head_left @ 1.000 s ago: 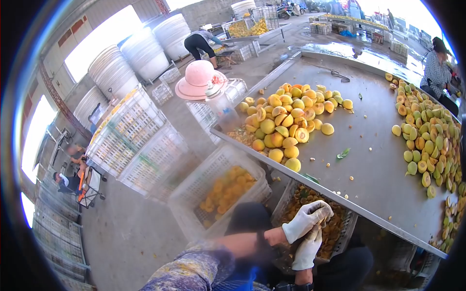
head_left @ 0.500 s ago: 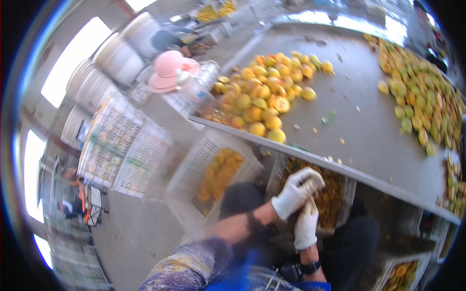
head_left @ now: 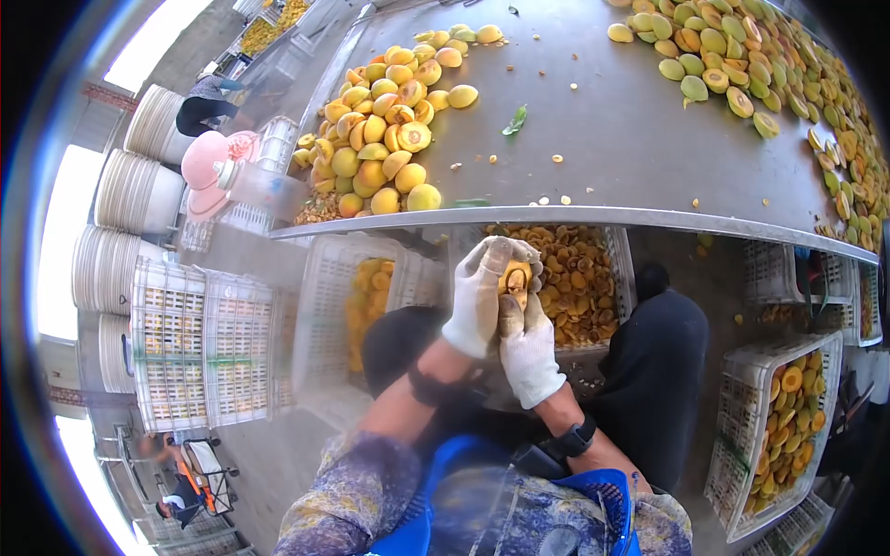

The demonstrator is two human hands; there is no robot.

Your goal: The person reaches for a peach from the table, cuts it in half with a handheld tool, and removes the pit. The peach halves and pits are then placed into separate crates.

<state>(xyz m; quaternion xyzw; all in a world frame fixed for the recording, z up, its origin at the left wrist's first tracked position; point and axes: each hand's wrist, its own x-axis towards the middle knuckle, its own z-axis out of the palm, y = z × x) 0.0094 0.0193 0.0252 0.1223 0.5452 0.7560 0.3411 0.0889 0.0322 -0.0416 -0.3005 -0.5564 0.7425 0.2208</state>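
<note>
In white gloves, my hands are together above a crate (head_left: 623, 269) of peach halves, below the table edge. My left hand (head_left: 477, 296) wraps round a peach half (head_left: 516, 269), its cut face turned up and toward me. A thin dark loop, seemingly the end of a pitting tool (head_left: 521, 280), lies against the orange flesh. My right hand (head_left: 528, 357) is closed just below the fruit, thumb against it, apparently on the tool's handle, which is mostly hidden by the glove.
A metal table (head_left: 593, 157) bears a heap of peaches (head_left: 371, 139) at left and halves (head_left: 742, 56) at right. Crates stand at left (head_left: 320, 306) and right (head_left: 742, 408). A pink hat (head_left: 211, 167) and stacked white tubs (head_left: 125, 190) are further left.
My view has turned, levelling the table edge. Both hands remain together; the peach half's cut face and the dark loop now show clearly between them.
</note>
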